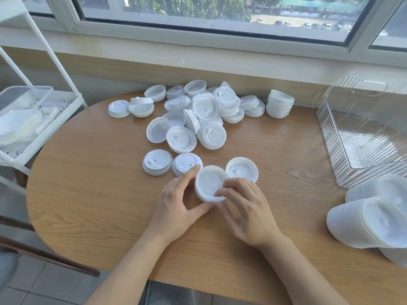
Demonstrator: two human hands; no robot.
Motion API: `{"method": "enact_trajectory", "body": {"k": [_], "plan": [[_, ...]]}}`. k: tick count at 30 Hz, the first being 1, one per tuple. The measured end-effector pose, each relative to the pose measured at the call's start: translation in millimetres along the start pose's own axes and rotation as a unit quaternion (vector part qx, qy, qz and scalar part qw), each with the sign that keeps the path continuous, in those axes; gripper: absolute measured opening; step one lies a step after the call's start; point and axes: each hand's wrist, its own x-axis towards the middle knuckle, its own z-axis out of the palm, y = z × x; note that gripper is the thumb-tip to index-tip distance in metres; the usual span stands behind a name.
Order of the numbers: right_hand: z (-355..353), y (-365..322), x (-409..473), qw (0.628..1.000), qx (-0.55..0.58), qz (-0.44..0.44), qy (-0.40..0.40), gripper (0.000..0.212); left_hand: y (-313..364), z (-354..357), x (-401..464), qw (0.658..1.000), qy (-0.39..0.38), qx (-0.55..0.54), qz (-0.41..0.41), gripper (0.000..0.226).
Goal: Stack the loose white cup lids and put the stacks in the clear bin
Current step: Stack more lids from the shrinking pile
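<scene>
White lids (210, 183) in a small stack sit on the wooden table (92, 172), held between the left hand (176, 201) and right hand (244, 210). More loose lids (198, 115) lie behind. A clear bin (361, 130) stands at the right.

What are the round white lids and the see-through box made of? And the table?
Lids: likely thin moulded plastic, matte white, with raised rims.
Clear bin: probably hard plastic, glossy and ribbed; the table shows through it.
Table: looks like wood or wood-print laminate, with visible grain lines.
</scene>
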Motion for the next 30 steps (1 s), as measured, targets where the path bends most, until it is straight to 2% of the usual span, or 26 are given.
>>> {"method": "enact_trajectory", "body": {"k": [4, 7, 13, 30], "plan": [[-0.8, 6.0, 3.7, 0.994, 0.015, 0.100, 0.031, 0.044, -1.3, -1.3, -0.5, 1.000, -0.008, -0.004, 0.005, 0.102], [2.6, 11.0, 7.7, 0.988, 0.022, 0.149, 0.023, 0.050, -0.2, -2.3, -0.5, 1.000, -0.012, 0.001, 0.004, 0.100], [6.9, 14.5, 6.7, 0.988, 0.009, 0.152, -0.018, 0.048, 0.5, -1.3, -0.3, 1.000, -0.009, 0.011, 0.011, 0.075], [11.8, 20.9, 6.8, 0.984, -0.024, 0.166, -0.056, 0.055, -3.4, 2.3, -0.4, 0.998, 0.004, 0.054, 0.018, 0.075]]}}
